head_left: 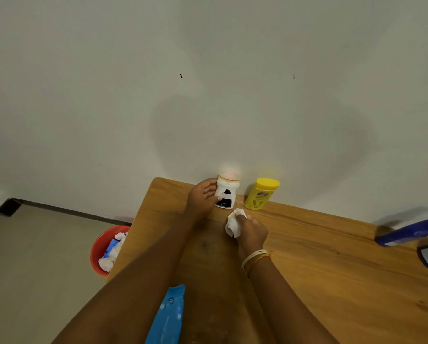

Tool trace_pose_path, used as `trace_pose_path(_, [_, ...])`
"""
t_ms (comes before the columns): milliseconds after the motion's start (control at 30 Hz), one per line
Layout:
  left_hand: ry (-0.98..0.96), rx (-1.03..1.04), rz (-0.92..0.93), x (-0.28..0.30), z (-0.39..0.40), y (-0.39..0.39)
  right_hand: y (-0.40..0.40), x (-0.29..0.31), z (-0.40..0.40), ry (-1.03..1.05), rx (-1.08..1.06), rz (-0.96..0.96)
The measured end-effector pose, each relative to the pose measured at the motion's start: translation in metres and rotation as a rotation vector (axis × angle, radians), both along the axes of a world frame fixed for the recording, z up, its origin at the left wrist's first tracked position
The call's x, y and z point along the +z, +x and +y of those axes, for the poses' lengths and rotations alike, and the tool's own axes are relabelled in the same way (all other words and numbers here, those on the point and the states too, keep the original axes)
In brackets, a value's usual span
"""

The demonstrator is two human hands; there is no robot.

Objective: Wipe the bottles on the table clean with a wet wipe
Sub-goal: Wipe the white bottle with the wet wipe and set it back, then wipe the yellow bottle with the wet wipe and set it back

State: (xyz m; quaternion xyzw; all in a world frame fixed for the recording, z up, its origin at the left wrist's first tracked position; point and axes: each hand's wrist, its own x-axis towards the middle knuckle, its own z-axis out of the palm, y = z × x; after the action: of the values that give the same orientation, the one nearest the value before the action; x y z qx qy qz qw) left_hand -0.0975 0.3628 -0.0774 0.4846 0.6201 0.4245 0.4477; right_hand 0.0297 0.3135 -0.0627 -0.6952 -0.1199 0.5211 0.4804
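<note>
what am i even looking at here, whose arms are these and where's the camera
The one picture comes from a wide-angle camera worn on a person's head, looking forward and down, so the two arms are that person's own. No machine is involved. The left hand grips a white bottle standing on a wooden table by the wall. The right hand holds a crumpled wet wipe just short of that bottle. Beside it stands a yellow bottle; blue bottles lie at the right edge. A blue wipe pack lies near the person. On the floor, a red bin holds used wipes.
</note>
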Motion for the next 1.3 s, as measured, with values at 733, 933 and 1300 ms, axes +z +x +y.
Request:
trace_pose_path(733, [0.008,0.064,0.031,-0.003,-0.001,0.010,0.022,0.012,-0.017,-0.072,0.032,0.120])
trace_pose_path(933, [-0.048,0.040,0.032,0.001,-0.013,0.009,0.022,0.022,-0.016,-0.068,0.061,0.163])
trace_pose_path(1300, [0.002,0.320,0.090,0.028,-0.061,0.085,0.052,0.047,-0.025,-0.079,-0.149,0.075])
